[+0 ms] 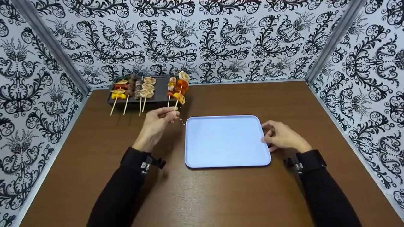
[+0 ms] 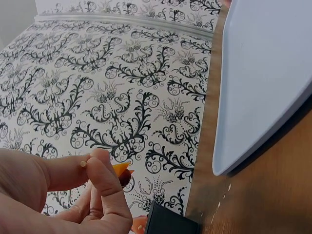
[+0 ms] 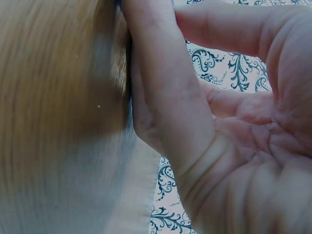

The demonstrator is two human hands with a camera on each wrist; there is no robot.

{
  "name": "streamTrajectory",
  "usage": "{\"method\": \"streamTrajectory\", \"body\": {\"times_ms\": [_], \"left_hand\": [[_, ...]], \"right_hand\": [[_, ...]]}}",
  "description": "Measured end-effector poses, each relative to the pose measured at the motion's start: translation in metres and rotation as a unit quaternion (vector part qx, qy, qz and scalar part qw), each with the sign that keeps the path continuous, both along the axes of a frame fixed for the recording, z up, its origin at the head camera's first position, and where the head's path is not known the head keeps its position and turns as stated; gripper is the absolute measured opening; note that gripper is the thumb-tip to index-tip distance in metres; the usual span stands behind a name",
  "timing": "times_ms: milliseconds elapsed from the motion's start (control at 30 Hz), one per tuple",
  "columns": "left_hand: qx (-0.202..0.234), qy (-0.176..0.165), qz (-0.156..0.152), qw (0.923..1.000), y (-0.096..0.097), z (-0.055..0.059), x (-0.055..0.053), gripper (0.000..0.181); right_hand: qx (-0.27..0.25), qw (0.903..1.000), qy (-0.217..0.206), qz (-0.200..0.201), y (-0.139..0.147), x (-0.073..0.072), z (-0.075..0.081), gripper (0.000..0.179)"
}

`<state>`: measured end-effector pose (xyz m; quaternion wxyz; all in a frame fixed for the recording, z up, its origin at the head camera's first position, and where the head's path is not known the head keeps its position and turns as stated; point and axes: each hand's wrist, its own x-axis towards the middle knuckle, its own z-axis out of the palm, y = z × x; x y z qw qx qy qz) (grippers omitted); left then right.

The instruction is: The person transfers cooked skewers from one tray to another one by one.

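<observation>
My left hand (image 1: 159, 121) pinches the bare end of a skewer (image 1: 182, 84) between thumb and forefinger. Orange and yellow pieces and a pale round slice are threaded on that skewer, at the right end of a dark grill plate (image 1: 161, 86). In the left wrist view the stick's end pokes out between the fingertips, and the fingers hide most of the food. Just left of it lies another skewer (image 1: 171, 88). On the tray's right side, my right hand (image 1: 282, 135) grips the rim of a pale blue tray (image 1: 227, 142), thumb on the edge.
Further left on the grill plate lie several more skewers (image 1: 147, 88), their sticks jutting over the front edge. Patterned walls (image 1: 195, 37) enclose the brown table (image 1: 221, 195) at the back and both sides.
</observation>
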<state>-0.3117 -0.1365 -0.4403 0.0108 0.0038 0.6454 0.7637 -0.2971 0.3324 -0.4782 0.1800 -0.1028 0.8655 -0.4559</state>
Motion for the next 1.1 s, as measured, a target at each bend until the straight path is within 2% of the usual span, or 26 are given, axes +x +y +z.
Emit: {"method": "streamTrajectory", "body": {"times_ms": [300,700,833,1100], "left_hand": [[-0.002,-0.009,-0.025,0.9996,0.011,-0.001,0.007,0.031],[-0.021,-0.017,-0.044,0.9987,0.026,-0.004,0.014,0.032],[-0.04,-0.019,-0.048,0.9979,0.03,-0.006,0.017,0.032],[-0.054,-0.007,-0.062,0.9966,0.042,-0.013,0.022,0.031]], "right_hand": [[-0.02,0.9998,-0.005,0.009,-0.001,0.001,0.001,0.059],[-0.005,0.9999,-0.009,-0.002,0.0,0.0,0.002,0.059],[-0.003,0.9999,-0.01,-0.004,0.0,-0.001,0.001,0.06],[-0.014,0.9998,-0.014,0.006,0.002,-0.001,0.001,0.06]]}}
